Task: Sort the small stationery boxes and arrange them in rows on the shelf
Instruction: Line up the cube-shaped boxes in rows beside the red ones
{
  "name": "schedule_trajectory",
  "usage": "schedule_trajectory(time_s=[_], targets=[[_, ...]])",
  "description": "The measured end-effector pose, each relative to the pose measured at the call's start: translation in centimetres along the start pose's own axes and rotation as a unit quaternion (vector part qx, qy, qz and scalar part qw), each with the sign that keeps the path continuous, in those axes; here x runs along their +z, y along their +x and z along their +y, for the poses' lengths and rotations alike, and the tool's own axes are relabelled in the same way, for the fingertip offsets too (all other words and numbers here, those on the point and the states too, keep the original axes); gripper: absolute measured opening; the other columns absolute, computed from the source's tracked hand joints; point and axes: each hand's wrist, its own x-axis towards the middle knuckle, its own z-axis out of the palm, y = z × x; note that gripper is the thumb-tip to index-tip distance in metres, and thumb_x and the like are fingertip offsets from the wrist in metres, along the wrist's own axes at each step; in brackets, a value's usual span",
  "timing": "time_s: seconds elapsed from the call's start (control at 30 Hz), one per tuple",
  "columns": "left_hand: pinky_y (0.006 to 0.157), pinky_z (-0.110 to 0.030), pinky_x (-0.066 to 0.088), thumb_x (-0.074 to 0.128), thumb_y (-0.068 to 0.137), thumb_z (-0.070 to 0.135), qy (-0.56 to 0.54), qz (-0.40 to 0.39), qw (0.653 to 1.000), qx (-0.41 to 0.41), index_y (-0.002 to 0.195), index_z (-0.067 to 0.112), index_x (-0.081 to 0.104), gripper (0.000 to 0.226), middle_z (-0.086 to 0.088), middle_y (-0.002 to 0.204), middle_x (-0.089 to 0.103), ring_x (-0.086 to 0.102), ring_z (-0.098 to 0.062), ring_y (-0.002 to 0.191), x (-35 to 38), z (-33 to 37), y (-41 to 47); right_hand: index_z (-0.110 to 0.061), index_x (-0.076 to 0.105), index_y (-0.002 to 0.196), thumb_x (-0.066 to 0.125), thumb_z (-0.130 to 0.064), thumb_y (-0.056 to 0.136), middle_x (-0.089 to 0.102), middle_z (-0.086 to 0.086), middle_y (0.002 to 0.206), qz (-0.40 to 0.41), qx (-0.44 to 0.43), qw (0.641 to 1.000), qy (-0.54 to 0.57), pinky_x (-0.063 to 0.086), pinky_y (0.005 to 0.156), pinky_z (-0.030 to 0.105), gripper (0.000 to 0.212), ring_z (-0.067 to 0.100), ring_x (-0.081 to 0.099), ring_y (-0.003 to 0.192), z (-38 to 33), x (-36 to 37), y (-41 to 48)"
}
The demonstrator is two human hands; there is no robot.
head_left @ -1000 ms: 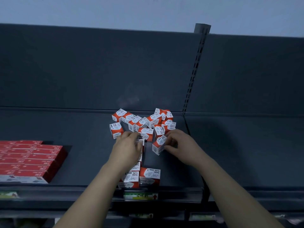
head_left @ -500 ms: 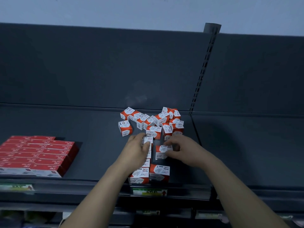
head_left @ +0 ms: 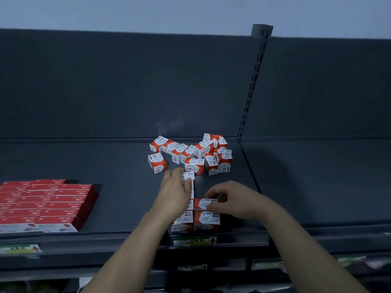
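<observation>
A loose pile of small red-and-white paper clip boxes lies at the back of the dark shelf. Two short rows of the same boxes run from the shelf's front edge toward the pile. My left hand rests against the left row, its fingers touching the row's far box. My right hand pinches a box that sits directly behind the front box of the right row.
A block of flat red boxes fills the shelf's front left. A slotted upright post and a seam divide this shelf from the bare bay on the right. Price labels sit on the front rail.
My right hand has carried one box from the pile's edge toward me and set it behind the front box of the right row. My left hand stayed on the left row.
</observation>
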Motion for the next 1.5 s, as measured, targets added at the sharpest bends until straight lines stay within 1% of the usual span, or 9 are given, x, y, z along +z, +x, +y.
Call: schedule_trajectory(time_s=[0.1,0.2,0.4,0.53,0.67,0.97,1.1,1.3,1.5], targets=[[0.102,-0.037,0.040,0.040,0.099,0.032,0.020,0.004,1.000,0.007,0.140,0.018,0.035,0.043,-0.004,0.143,0.032,0.043,-0.022,0.125,-0.1,0.0,0.1,-0.032,0.068,0.103,0.065,-0.043,0.084,0.066,-0.017,0.092,0.023,0.002,1.000,0.009,0.050,0.075,0.021,0.022,0.000,0.061,0.085,-0.1,-0.2,-0.1],[0.103,-0.034,0.037,0.042,0.098,0.033,0.065,0.035,0.996,0.041,0.137,0.016,0.042,0.043,-0.003,0.139,0.041,0.040,-0.020,0.126,-0.8,0.1,0.6,-0.028,0.067,0.107,0.062,-0.038,0.088,0.064,-0.016,0.100,0.138,0.006,0.990,-0.003,0.048,0.081,0.021,0.022,0.001,0.058,0.092,0.3,-1.1,0.2],[0.091,-0.033,0.041,0.050,0.094,0.029,0.130,0.074,0.983,0.102,0.126,0.018,0.055,0.034,-0.003,0.119,0.058,0.047,-0.022,0.114,-1.9,2.1,2.2,-0.021,0.055,0.128,0.058,-0.026,0.090,0.057,-0.002,0.124,0.288,0.025,0.947,-0.144,0.043,0.096,0.030,0.038,0.014,0.052,0.112,2.4,-3.7,2.3],[0.094,-0.035,0.040,0.056,0.090,0.028,0.173,0.048,0.975,0.129,0.124,0.019,0.058,0.035,-0.002,0.122,0.059,0.046,-0.023,0.115,-1.4,3.6,3.9,-0.022,0.044,0.138,0.059,-0.023,0.091,0.046,-0.003,0.141,0.267,0.014,0.947,-0.178,0.036,0.103,0.032,0.050,0.016,0.041,0.127,3.1,-4.6,4.3],[0.095,-0.036,0.039,0.060,0.087,0.030,0.226,0.008,0.964,0.142,0.123,0.019,0.057,0.038,-0.002,0.123,0.058,0.045,-0.025,0.116,-0.4,5.1,5.6,-0.025,0.047,0.134,0.057,-0.028,0.091,0.050,-0.001,0.128,0.233,0.008,0.949,-0.213,0.042,0.094,0.035,0.044,0.018,0.044,0.118,3.6,-4.8,5.8],[0.098,-0.033,0.034,0.064,0.084,0.031,0.297,-0.052,0.942,0.151,0.132,0.020,0.048,0.052,-0.002,0.132,0.050,0.037,-0.024,0.123,2.0,6.3,8.1,-0.024,0.056,0.107,0.064,-0.017,0.087,0.063,-0.006,0.100,0.187,0.053,0.978,0.069,0.050,0.078,0.022,0.023,0.007,0.061,0.089,6.0,-6.9,3.4],[0.098,-0.034,0.042,0.069,0.080,0.037,0.207,-0.055,0.967,0.138,0.137,0.023,0.042,0.065,-0.002,0.130,0.042,0.045,-0.022,0.119,0.9,6.2,7.6,-0.029,0.059,0.110,0.068,-0.011,0.083,0.066,0.004,0.091,0.140,0.016,0.987,0.074,0.052,0.078,0.029,0.034,0.010,0.060,0.078,5.9,-6.5,2.8],[0.071,-0.017,0.045,0.074,0.075,0.022,0.029,0.011,0.994,0.101,0.128,0.026,0.046,0.060,0.006,0.117,0.037,0.058,-0.005,0.078,-2.2,5.6,6.2,-0.021,0.068,0.099,0.076,-0.014,0.076,0.070,-0.005,0.094,0.070,-0.006,0.994,0.080,0.053,0.082,0.025,0.025,0.007,0.065,0.085,4.4,-4.8,2.5],[0.081,-0.036,0.055,0.079,0.066,0.015,-0.063,0.022,0.996,0.059,0.109,0.030,0.045,0.057,0.006,0.108,0.060,0.064,-0.011,0.089,-3.1,3.7,5.3,-0.027,0.070,0.094,0.076,-0.025,0.076,0.070,-0.009,0.093,0.016,-0.020,0.997,0.073,0.052,0.079,0.024,0.019,0.003,0.065,0.084,1.8,-3.1,3.0]])
